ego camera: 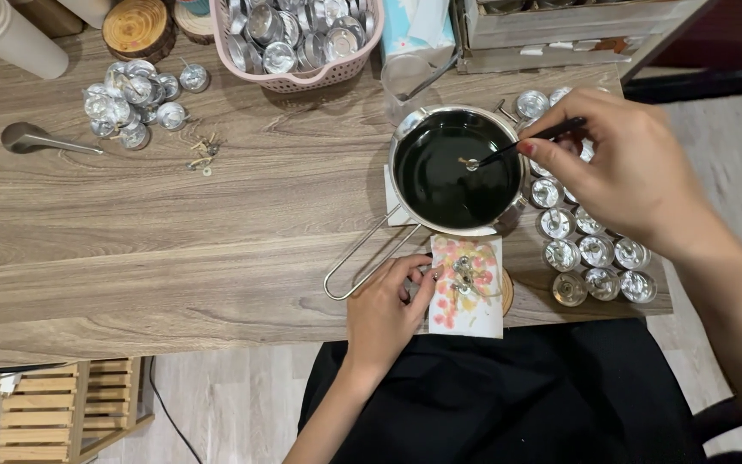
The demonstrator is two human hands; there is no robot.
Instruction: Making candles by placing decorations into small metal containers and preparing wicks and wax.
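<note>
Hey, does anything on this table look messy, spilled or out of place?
Mostly tidy. A few loose wick tabs lie scattered on the bare wood beside the jumbled pile of empty foil cups, unlike the neat rows of cups at right. No spill shows.

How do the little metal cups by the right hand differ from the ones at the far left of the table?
The cups by the right hand stand upright in neat rows near the right hand; the cups at the far left lie in a loose, jumbled heap. Several right-side cups seem to hold a wick; whether the left heap does cannot be told. Both groups are small, round, shiny silver cups on the wooden table.
</note>
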